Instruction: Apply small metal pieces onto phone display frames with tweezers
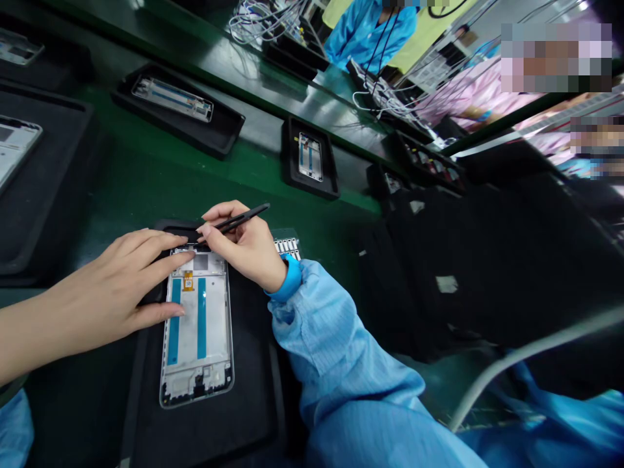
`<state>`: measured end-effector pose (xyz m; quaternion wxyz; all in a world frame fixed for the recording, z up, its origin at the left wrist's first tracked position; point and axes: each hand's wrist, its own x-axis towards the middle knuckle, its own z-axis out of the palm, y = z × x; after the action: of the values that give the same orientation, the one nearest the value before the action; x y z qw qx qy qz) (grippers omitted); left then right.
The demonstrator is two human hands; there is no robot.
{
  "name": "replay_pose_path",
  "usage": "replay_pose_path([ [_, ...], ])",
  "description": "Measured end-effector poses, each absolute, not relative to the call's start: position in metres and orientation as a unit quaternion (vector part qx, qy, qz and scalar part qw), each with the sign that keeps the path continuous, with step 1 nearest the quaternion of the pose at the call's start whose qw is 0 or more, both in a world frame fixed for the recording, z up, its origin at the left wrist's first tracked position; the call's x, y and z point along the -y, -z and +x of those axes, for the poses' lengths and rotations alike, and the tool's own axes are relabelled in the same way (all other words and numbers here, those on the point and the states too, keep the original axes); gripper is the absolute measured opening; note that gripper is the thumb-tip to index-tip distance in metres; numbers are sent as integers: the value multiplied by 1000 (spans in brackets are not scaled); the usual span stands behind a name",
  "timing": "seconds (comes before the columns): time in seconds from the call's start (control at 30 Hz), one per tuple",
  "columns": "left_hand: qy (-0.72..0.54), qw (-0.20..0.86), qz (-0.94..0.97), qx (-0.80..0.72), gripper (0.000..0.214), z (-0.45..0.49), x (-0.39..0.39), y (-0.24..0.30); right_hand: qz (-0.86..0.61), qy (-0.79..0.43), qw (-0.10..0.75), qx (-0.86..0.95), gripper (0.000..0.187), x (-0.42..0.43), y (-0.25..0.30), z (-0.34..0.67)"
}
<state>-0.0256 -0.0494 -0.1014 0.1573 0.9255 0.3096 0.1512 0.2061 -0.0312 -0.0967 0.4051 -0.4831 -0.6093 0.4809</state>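
A phone frame [197, 328] with two blue strips and a small orange part lies on a black tray [219, 416] in front of me. My left hand [117, 286] rests on the frame's left edge, fingers stretched out and flat, fingertips at its top corner. My right hand [244, 244], in a blue sleeve, pinches black tweezers [234, 221] whose tips touch the top end of the frame.
A green conveyor belt [146, 175] carries black trays with phone frames [173, 97] [311, 156]. Another tray [29, 188] lies at far left. A small sheet of parts [287, 247] sits behind my right wrist. Other people in blue and pink coats work across the belt.
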Motion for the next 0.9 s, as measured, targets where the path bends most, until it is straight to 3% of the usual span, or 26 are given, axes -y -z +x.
replay_pose_path([
  [0.37, -143, 159, 927, -307, 58, -25, 49, 101, -497, -448, 400, 626, 20, 33, 96, 205],
  [0.57, -142, 158, 927, -308, 61, -26, 49, 103, -473, -350, 380, 714, 10, 40, 87, 199],
  [0.8, -154, 175, 919, -317, 58, -26, 52, 105, -489, -443, 409, 631, 26, 34, 95, 206],
  [0.9, -158, 178, 917, -322, 58, -26, 52, 107, -488, -446, 393, 639, 24, 33, 95, 205],
])
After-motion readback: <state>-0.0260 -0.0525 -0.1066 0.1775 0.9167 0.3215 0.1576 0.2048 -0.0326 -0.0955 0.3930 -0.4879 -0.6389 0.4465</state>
